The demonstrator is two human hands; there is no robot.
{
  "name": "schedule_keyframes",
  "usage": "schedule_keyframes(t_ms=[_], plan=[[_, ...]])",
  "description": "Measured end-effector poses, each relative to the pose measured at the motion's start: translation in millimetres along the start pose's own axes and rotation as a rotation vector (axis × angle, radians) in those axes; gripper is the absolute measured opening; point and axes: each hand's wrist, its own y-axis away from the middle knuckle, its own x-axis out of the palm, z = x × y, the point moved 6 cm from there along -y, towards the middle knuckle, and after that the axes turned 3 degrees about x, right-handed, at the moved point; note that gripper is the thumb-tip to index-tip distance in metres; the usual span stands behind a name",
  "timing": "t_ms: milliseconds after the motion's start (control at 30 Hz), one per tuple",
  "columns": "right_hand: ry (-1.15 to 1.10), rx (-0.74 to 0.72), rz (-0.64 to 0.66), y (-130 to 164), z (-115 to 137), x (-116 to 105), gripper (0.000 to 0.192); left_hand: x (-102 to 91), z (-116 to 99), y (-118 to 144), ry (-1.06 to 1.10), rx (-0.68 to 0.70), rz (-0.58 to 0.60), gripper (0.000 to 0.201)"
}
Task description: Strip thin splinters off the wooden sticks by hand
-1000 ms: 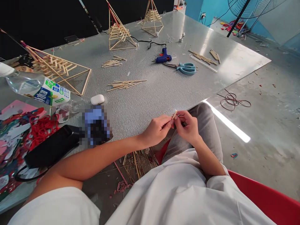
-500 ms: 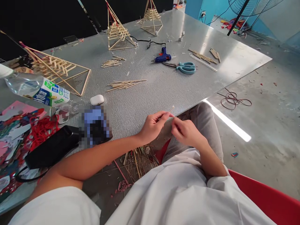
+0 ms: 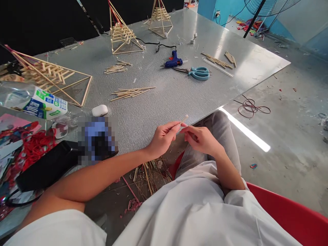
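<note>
My left hand pinches a short thin wooden stick whose pale tip points up and to the right, just over the near edge of the grey table. Right beside it, my right hand has its fingers curled, with the fingertips at the stick's lower end; whether they touch it I cannot tell. Both hands hover above my grey trouser knee. A bundle of loose sticks lies on the table beyond my hands.
On the table stand three stick pyramids, a blue glue gun, blue scissors, more stick piles, a white earbud case, a water bottle and a black pouch. Stick scraps litter the floor.
My right hand has slid down off the stick's tip to its lower end, leaving the tip bare. The view has shifted slightly to the right.
</note>
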Motion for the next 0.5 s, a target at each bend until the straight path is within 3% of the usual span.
schedule_keyframes(t_ms=[100, 233, 500], plan=[[-0.048, 0.008, -0.129, 3.6, 0.3, -14.1, 0.021, 0.4, -6.4, 0.1, -0.012, 0.032, 0.004, 0.039], [-0.115, -0.007, -0.209, 4.0, 3.0, -15.5, 0.021, -0.3, -10.0, 0.2, -0.028, 0.062, -0.010, 0.037], [-0.589, 0.087, -0.441, 1.7, -4.8, -11.2, 0.034, 2.9, -11.7, -0.1, -0.047, 0.160, 0.046, 0.031]])
